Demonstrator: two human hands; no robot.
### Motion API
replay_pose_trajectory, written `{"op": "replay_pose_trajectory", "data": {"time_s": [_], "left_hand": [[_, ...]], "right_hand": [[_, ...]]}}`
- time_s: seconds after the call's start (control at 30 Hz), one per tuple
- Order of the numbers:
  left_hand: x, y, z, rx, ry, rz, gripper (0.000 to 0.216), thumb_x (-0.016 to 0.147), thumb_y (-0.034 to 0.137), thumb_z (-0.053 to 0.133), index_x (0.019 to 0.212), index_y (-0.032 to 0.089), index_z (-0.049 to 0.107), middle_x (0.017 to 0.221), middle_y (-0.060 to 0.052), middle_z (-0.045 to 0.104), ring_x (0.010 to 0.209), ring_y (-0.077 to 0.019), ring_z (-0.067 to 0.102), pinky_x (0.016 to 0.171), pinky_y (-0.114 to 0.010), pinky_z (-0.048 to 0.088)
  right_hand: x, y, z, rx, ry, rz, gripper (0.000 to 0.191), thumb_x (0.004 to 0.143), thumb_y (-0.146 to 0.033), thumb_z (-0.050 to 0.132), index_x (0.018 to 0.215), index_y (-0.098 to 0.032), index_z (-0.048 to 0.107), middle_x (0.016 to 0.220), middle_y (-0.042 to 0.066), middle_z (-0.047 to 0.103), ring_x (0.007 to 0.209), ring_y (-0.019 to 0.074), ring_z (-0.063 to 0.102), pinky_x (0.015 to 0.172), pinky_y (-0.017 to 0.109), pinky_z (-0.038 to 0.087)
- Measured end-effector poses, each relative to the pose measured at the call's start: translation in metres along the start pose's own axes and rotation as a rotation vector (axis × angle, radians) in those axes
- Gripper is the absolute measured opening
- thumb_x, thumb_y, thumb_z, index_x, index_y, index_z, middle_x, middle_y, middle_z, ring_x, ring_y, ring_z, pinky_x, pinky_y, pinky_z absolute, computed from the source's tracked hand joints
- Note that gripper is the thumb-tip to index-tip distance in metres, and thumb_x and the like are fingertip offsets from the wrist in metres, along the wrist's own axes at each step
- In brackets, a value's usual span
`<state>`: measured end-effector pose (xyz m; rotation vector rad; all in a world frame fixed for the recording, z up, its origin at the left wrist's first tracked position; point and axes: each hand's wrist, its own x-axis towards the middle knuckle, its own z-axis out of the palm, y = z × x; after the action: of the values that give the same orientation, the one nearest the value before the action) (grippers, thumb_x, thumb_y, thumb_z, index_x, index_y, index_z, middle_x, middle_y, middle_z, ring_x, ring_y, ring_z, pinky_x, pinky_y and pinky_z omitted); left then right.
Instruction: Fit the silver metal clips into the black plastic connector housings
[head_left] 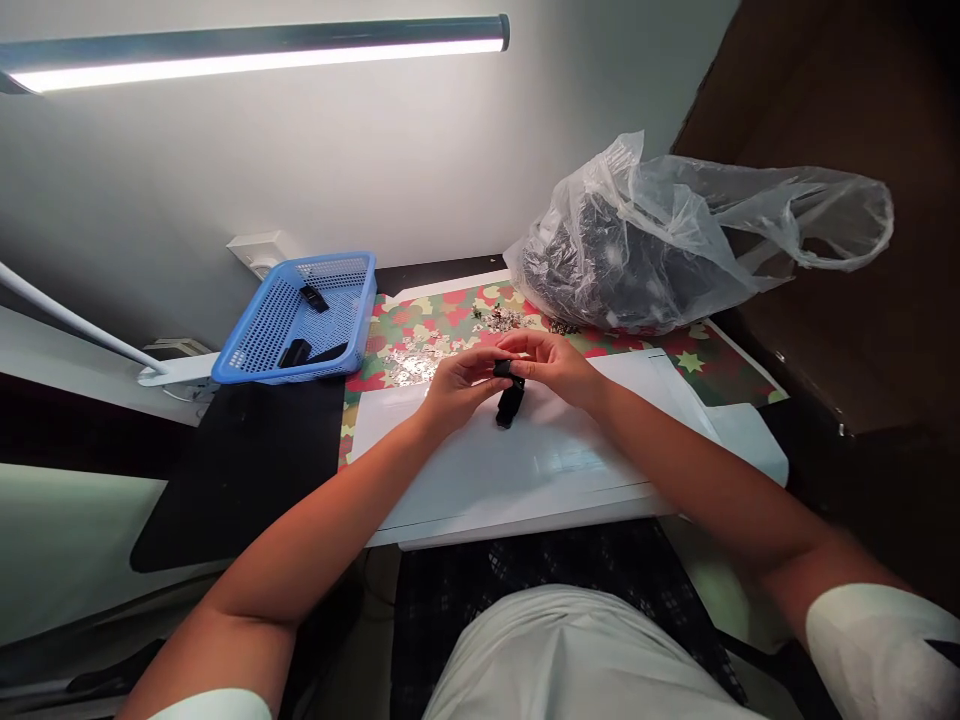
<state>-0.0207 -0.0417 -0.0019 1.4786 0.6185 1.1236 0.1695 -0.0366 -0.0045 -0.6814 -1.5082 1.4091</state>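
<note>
Over a white plastic sheet [570, 470] on the bench [240, 470], two hands clench a black strap [510, 403]

Fingers of the left hand [465, 385] and right hand [551, 365] pinch the top of the black strap, its lower end hanging over the sheet. Beyond, small metal parts [501, 318] lie scattered on a star-patterned mat [442, 320]. Farther left, a blue mesh basket [259, 335] holds black pieces [314, 298]; to the right sits a clear plastic bag [622, 250] of dark items.
</note>
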Motion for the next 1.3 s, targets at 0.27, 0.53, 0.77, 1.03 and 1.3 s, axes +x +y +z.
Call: {"op": "replay_pose_trajectory", "data": {"time_s": [0.27,0.53,0.77,1.03,1.3], "left_hand": [[-0.003,-0.001,0.000,0.198,-0.008,0.089,0.030,0.069,0.026,0.086,0.097,0.024,0.080,0.095,-0.005,0.079,0.089,-0.0211,0.076,0.087,-0.037,0.062],[-0.006,0.003,-0.002,0.386,-0.016,0.211,0.026,0.072,0.025,0.083,0.099,0.026,0.081,0.091,-0.003,0.080,0.082,-0.0197,0.076,0.079,-0.032,0.061],[-0.008,0.006,0.000,0.463,0.008,0.211,0.025,0.072,0.029,0.083,0.096,0.026,0.081,0.087,-0.003,0.080,0.077,-0.0203,0.075,0.077,-0.033,0.060],[-0.007,0.009,0.001,0.469,-0.005,0.208,0.023,0.073,0.028,0.082,0.096,0.027,0.081,0.089,-0.003,0.080,0.081,-0.0201,0.074,0.079,-0.034,0.059],[0.004,0.006,-0.008,0.256,0.125,0.109,0.044,0.060,0.036,0.091,0.101,0.027,0.078,0.100,-0.005,0.075,0.084,-0.0160,0.067,0.070,-0.028,0.052]], "right_hand": [[-0.003,-0.004,0.002,0.097,-0.014,0.077,0.036,0.067,-0.040,0.085,0.096,-0.022,0.073,0.098,0.003,0.065,0.090,0.0165,0.061,0.075,0.029,0.051],[-0.007,-0.004,0.004,0.146,-0.053,0.107,0.034,0.070,-0.037,0.084,0.096,-0.020,0.072,0.091,0.002,0.068,0.086,0.0148,0.062,0.080,0.031,0.054],[-0.009,-0.005,0.005,0.073,-0.042,0.084,0.034,0.071,-0.039,0.083,0.096,-0.019,0.072,0.093,0.004,0.070,0.089,0.0167,0.064,0.079,0.031,0.053],[-0.006,-0.004,0.005,0.014,-0.064,0.027,0.037,0.074,-0.046,0.080,0.099,-0.020,0.070,0.098,0.005,0.069,0.091,0.0170,0.064,0.081,0.031,0.053],[-0.007,-0.005,0.000,-0.379,-0.061,-0.160,0.036,0.094,-0.052,0.056,0.112,-0.021,0.064,0.100,0.006,0.067,0.089,0.0183,0.062,0.080,0.033,0.048]]}}
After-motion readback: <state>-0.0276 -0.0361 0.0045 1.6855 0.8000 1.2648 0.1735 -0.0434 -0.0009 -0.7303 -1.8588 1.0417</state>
